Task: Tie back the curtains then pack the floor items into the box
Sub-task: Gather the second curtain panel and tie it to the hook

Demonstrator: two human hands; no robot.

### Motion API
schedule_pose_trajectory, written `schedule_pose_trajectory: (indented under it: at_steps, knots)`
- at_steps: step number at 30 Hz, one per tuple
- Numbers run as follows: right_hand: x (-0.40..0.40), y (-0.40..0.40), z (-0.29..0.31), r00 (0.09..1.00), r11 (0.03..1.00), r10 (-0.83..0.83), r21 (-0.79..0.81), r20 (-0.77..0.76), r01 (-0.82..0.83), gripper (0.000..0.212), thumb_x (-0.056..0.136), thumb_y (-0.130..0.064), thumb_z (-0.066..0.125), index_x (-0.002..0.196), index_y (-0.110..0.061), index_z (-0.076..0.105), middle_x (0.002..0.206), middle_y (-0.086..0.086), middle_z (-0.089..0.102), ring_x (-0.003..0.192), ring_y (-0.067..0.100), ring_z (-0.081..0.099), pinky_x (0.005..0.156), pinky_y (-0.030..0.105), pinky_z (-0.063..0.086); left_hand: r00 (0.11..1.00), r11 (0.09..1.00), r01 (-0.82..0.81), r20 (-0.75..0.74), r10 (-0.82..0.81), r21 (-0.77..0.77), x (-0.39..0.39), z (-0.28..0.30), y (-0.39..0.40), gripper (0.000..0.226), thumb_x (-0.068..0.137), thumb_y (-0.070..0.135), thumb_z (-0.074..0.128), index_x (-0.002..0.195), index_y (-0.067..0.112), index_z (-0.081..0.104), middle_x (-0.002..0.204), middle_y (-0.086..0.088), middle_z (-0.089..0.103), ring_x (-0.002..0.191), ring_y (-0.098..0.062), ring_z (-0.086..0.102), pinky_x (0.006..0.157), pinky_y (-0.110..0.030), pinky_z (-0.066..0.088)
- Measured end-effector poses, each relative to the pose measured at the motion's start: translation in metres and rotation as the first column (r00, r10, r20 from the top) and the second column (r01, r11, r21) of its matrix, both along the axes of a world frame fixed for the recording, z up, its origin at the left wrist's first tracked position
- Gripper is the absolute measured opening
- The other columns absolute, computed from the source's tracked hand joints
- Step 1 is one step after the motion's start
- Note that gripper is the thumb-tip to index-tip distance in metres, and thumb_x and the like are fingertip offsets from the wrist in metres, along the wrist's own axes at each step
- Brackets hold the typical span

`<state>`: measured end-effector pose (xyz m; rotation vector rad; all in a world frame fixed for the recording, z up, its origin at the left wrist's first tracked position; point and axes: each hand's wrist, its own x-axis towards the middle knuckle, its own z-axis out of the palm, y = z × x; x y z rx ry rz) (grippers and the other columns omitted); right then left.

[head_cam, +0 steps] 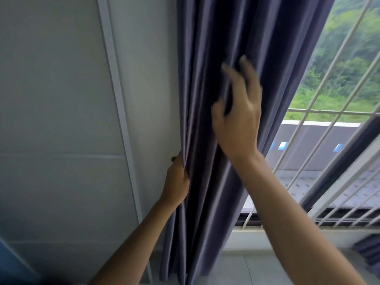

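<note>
A grey-purple curtain (222, 48) hangs bunched in folds between the white wall and the window. My left hand (176, 182) grips the curtain's left edge at mid height, fingers curled round the folds. Higher up, my right hand (238, 112) is raised in front of the folds with its fingers spread and loosely bent; it is blurred by motion and holds nothing. No tie-back, box or floor items are in view.
A white wall (61, 99) with a thin vertical trim strip (121, 112) fills the left. The window with white bars (320, 124) is on the right, above a white sill (250, 241). A second dark curtain piece (368, 251) shows at the lower right edge.
</note>
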<state>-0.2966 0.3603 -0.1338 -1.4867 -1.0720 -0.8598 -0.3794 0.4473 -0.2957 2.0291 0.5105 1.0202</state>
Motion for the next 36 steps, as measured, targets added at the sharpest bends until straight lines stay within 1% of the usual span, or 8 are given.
schedule_pose_trajectory:
  at_steps: [4,9,17,21,24,28,33,36]
  knots:
    - [0.028,0.018,0.025,0.978,0.991,0.134,0.027,-0.159,-0.132,0.080,0.082,0.002,0.062,0.149,-0.002,0.020,0.152,0.015,0.030,0.137,0.020,0.037,0.112,0.029,0.035,0.999,1.000,0.031,0.013,-0.031,0.002,0.004,0.001,-0.003,0.053,0.093,-0.014,0.032,0.143,0.000,0.034,0.130,0.001,0.047,0.118,0.008,0.040,0.102,0.000,0.025]
    - [0.055,0.034,-0.009,0.819,0.963,0.151,-0.105,-0.554,-0.248,0.067,0.086,-0.002,0.060,0.147,-0.010,0.032,0.136,0.005,0.054,0.117,0.010,0.053,0.085,-0.003,0.036,0.999,0.999,0.032,0.013,-0.032,-0.018,0.002,0.000,-0.001,0.055,0.092,-0.013,0.033,0.145,0.004,0.033,0.132,0.002,0.046,0.122,0.001,0.041,0.103,-0.001,0.024]
    - [0.048,0.020,-0.124,0.841,0.849,-0.018,-0.453,-0.540,-0.273,0.060,0.083,0.012,0.042,0.138,-0.011,0.046,0.124,0.009,0.062,0.115,0.022,0.058,0.086,-0.002,0.030,0.999,0.999,0.035,0.019,-0.036,0.027,0.004,0.001,0.004,0.052,0.096,-0.004,0.037,0.147,0.004,0.029,0.141,-0.009,0.047,0.128,-0.009,0.045,0.108,-0.009,0.027]
    - [0.031,0.003,-0.176,0.825,0.719,-0.118,-0.620,-0.553,-0.312,0.062,0.081,0.011,0.045,0.139,-0.013,0.043,0.119,0.010,0.065,0.109,0.024,0.063,0.087,0.011,0.041,0.997,0.997,0.056,0.041,-0.058,0.054,0.005,0.011,-0.009,0.052,0.099,0.025,0.032,0.146,0.003,0.029,0.138,0.000,0.044,0.123,0.005,0.040,0.103,-0.003,0.027]
    - [0.016,-0.009,-0.206,0.851,0.575,-0.199,-0.761,-0.487,-0.301,0.063,0.084,0.006,0.047,0.143,-0.011,0.033,0.117,0.013,0.066,0.101,0.027,0.066,0.085,0.026,0.052,0.999,0.998,0.039,-0.001,-0.039,0.053,0.007,0.009,-0.017,0.054,0.099,0.032,0.030,0.146,0.004,0.030,0.143,-0.005,0.044,0.130,-0.009,0.042,0.109,-0.015,0.032]
    - [-0.007,-0.011,-0.227,0.860,0.516,-0.194,-0.795,-0.473,-0.320,0.065,0.091,-0.002,0.046,0.149,-0.014,0.021,0.111,0.014,0.067,0.090,0.027,0.067,0.071,0.029,0.054,0.998,0.997,0.030,-0.058,-0.027,0.064,0.008,0.003,-0.021,0.055,0.100,0.037,0.028,0.145,0.006,0.031,0.142,-0.012,0.046,0.132,-0.020,0.044,0.109,-0.036,0.038]
    - [-0.022,-0.010,-0.234,0.772,0.560,-0.285,-0.752,-0.568,-0.348,0.039,0.098,-0.011,0.038,0.136,-0.011,0.039,0.114,0.019,0.061,0.099,0.034,0.061,0.084,0.036,0.051,0.999,1.000,-0.025,-0.026,0.024,-0.019,0.008,0.005,-0.023,0.045,0.101,0.024,0.031,0.134,-0.005,0.042,0.127,-0.019,0.056,0.121,-0.029,0.053,0.101,-0.041,0.044]
    - [-0.030,-0.012,-0.243,0.882,0.389,-0.268,-0.881,-0.387,-0.268,0.058,0.096,-0.008,0.043,0.150,-0.010,0.020,0.123,0.014,0.061,0.100,0.026,0.065,0.082,0.032,0.053,1.000,0.999,-0.020,-0.001,0.020,-0.049,0.005,0.006,-0.023,0.047,0.101,0.027,0.031,0.136,-0.003,0.041,0.129,-0.017,0.056,0.122,-0.026,0.053,0.102,-0.037,0.042]
